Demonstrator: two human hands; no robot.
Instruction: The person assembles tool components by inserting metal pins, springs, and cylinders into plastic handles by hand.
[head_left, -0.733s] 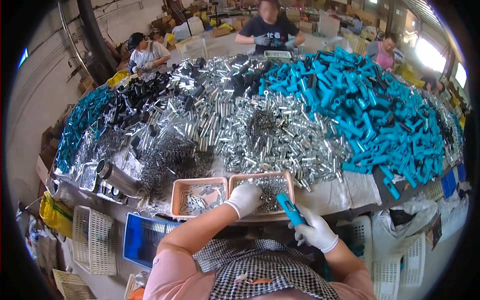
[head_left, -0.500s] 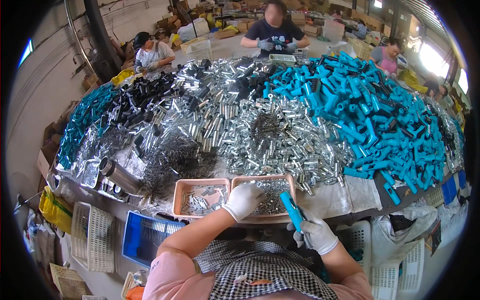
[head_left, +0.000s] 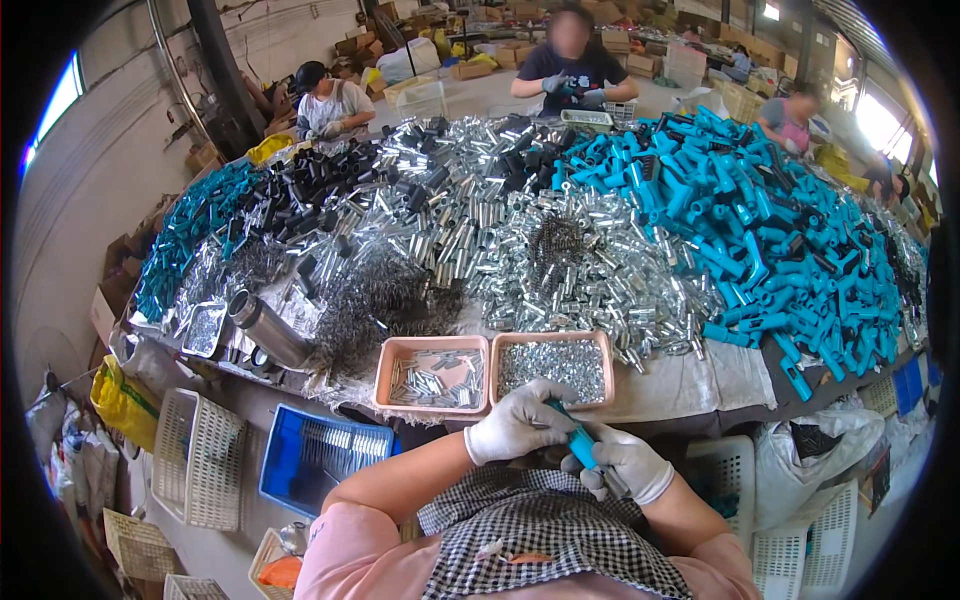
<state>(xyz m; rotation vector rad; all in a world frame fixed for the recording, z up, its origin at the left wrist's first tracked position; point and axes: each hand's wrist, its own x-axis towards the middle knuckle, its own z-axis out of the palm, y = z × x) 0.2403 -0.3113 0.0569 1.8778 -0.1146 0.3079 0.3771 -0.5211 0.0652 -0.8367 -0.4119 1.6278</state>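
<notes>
In front of my apron, my right hand (head_left: 632,466), in a white glove, grips a teal plastic handle (head_left: 581,445) with a metal piece at its lower end. The handle stands tilted, its upper end toward the table. My left hand (head_left: 522,424), gloved too, has its fingers pinched at that upper end; whatever small piece they may hold is hidden. Just beyond my hands, a pink tray (head_left: 607,372) of small metal bits sits on the table edge. Beside it on the left is another pink tray (head_left: 383,375) with short metal pins.
Heaps of silver metal tubes and fittings (head_left: 600,270), dark springs (head_left: 375,290) and teal handles (head_left: 780,250) cover the table. A steel flask (head_left: 268,328) lies tilted at the left. Below the edge are a blue bin (head_left: 275,455) and white crates (head_left: 205,470). Several people work across the table.
My left hand has left the tray of small metal bits and come to the upper end of the teal handle. The right hand still holds the handle. The whole view has shifted slightly.
</notes>
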